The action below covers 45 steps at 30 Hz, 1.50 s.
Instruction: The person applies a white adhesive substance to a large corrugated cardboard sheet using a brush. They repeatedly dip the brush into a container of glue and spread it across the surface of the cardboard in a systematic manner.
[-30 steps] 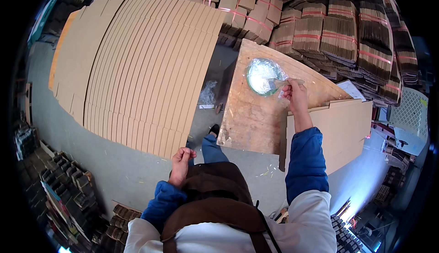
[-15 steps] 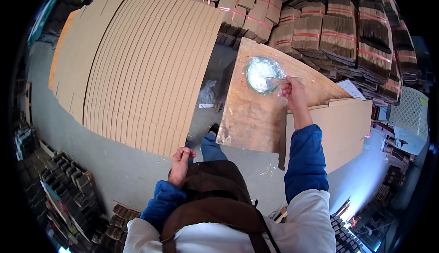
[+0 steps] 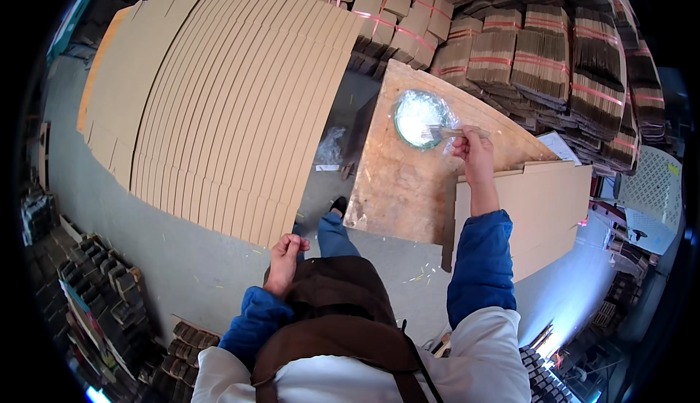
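Observation:
My right hand (image 3: 475,157) grips the wooden handle of a flat paintbrush (image 3: 452,132). The bristles reach over the right side of a round green-rimmed container (image 3: 398,127), which is lined with crinkled clear plastic and holds something white and shiny. Whether the tips dip into the white stuff is hard to tell. That container stands on a worn wooden board tabletop (image 3: 397,192). My left hand (image 3: 286,257) is curled closed in front of my brown apron, just below the near corner of a fanned row of overlapping cardboard sheets (image 3: 226,111); nothing shows in its fingers.
Flat cardboard pieces (image 3: 529,206) lean over the tabletop's right side. Bundles of cardboard tied with pink strap (image 3: 539,60) are piled behind. Crumpled clear plastic (image 3: 330,146) lies on the grey floor between the row and the table. A white perforated chair back (image 3: 651,177) stands far right.
My right hand has shifted slightly to the right, and the brush handle now lies flatter. The left hand stays closed in nearly the same place.

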Available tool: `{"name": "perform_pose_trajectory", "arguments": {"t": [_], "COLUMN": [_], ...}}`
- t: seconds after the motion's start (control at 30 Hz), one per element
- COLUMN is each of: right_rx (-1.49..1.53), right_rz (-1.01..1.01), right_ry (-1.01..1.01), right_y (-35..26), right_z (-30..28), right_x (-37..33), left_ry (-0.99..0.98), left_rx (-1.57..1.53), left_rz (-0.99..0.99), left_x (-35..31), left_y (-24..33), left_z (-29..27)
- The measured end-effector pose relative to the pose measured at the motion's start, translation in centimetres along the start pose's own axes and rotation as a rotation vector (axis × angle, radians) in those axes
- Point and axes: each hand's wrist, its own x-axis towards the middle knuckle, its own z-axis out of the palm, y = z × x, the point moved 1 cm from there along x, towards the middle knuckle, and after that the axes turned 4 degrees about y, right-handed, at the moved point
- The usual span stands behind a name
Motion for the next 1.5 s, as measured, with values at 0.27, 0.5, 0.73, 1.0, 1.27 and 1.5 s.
{"name": "perform_pose_trajectory", "arguments": {"t": [0.27, 0.5, 0.73, 1.0, 1.27, 1.5], "right_rx": [-0.310, -0.210, -0.341, -0.280, -0.321, -0.094], "right_rz": [-0.171, -0.185, -0.213, -0.151, -0.097, -0.003], "right_ry": [-0.021, 0.001, -0.122, -0.138, -0.120, -0.058], "right_y": [1.9, -0.4, -0.3, -1.2, -1.9, -1.9], "right_z": [2.5, 2.2, 2.0, 1.8, 2.1, -0.2], "right_x": [0.3, -0.5, -0.1, 0.2, 0.7, 0.5], "left_ry": [-0.013, -0.015, -0.010, -0.019, -0.009, -0.011], "left_rx": [-0.016, -0.018, -0.037, -0.016, -0.002, 0.000], "left_rz": [0.004, 0.008, 0.000, -0.007, 0.002, 0.002], "left_x": [0.0, -0.3, -0.3, 0.1, 0.2, 0.2], "left_y": [-0.4, -0.4, 0.3, -0.1, 0.5, 0.5], "left_z": [0.2, -0.7, 0.3, 0.2, 1.0, 1.4]}}
